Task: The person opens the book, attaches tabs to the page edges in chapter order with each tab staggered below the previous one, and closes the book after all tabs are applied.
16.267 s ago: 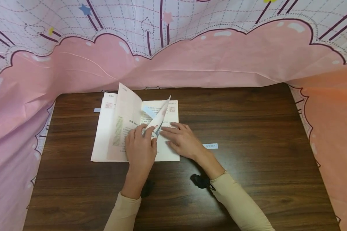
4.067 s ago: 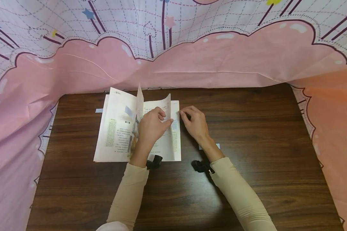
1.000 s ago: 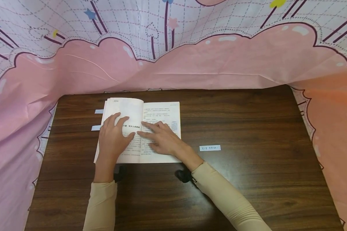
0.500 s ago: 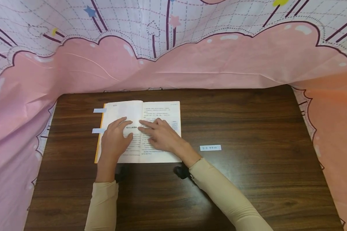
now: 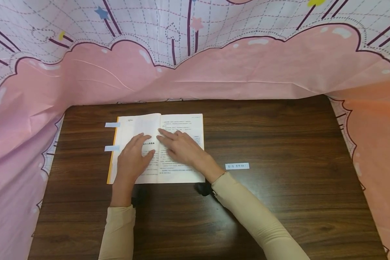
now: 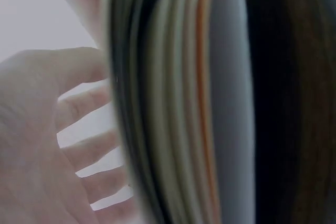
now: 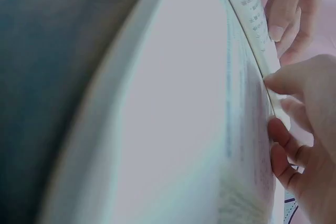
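An open book (image 5: 188, 177) lies on the table in the head view, its printed pages spread and a yellow edge showing at left. My left hand (image 5: 134, 159) rests on the left page, fingers loosely bent and thumb apart. On the right page lies my right hand (image 5: 183, 146), with its extended fingertips at the central fold. Two pale paper strips, an upper strip (image 5: 112, 125) and a lower strip (image 5: 111, 148), jut from the book's left side. In the left wrist view, the page edges (image 6: 178, 98) partly cover my left hand (image 6: 31, 129). My right hand (image 7: 315, 129) touches the book near the fold in the right wrist view.
A paper strip (image 5: 237, 166) with handwriting lies on the dark wooden table (image 5: 279, 144), right of the book. Pink patterned cloth (image 5: 214, 83) hangs around the table's back and sides. A dark wrist-worn device (image 5: 203, 189) sits below the right hand.
Earlier, pages stood raised and one strip lay among them; now the book lies spread and two strips jut out left. Lately the left pages have settled flatter, and my right hand has slid up the fold.
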`<action>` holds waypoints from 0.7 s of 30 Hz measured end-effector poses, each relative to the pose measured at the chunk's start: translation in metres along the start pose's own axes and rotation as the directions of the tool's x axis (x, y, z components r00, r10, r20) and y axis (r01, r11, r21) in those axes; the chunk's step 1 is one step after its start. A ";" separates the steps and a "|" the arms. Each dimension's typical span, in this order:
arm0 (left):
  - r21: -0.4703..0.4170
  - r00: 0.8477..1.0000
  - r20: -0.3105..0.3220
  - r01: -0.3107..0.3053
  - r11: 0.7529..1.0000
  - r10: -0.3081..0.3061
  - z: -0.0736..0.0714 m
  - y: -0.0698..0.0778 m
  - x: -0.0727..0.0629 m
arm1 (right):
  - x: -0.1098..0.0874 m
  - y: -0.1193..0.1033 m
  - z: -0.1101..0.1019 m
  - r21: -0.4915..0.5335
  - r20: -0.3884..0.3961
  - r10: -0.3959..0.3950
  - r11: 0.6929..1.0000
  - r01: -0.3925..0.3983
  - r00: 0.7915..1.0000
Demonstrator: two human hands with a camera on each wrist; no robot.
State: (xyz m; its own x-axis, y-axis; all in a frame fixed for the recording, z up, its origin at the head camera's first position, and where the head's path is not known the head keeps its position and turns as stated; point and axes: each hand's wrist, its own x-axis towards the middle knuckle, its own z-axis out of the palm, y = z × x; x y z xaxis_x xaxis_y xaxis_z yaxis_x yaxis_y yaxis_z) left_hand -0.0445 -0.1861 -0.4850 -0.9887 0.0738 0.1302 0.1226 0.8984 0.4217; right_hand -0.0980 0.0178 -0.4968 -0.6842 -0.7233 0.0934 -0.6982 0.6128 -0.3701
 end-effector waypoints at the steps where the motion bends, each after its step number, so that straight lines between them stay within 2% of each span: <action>1: -0.003 1.000 0.004 0.003 1.000 -0.003 0.001 0.000 0.000 | 0.001 0.000 -0.001 -0.007 0.003 0.008 1.000 -0.008 1.000; 7: -0.021 0.996 0.078 0.044 0.999 -0.042 0.004 -0.002 -0.001 | 0.007 -0.004 0.001 -0.109 0.015 0.048 0.993 -0.046 0.999; 12: -0.014 0.980 0.174 0.098 0.995 -0.094 0.002 -0.004 -0.002 | 0.011 -0.008 0.005 -0.175 0.025 0.059 0.983 -0.054 0.998; 21: -0.051 0.965 0.222 0.157 0.986 -0.142 0.003 -0.003 -0.001 | 0.016 -0.002 0.004 -0.141 0.024 0.099 0.986 -0.094 0.995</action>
State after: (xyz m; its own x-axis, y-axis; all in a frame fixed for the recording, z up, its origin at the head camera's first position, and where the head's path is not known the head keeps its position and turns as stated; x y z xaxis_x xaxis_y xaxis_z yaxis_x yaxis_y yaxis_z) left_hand -0.0437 -0.1877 -0.4894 -0.9902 0.0399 -0.1335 -0.0297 0.8756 0.4821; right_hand -0.1069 0.0039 -0.4983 -0.7445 -0.6667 0.0344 -0.6532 0.7169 -0.2435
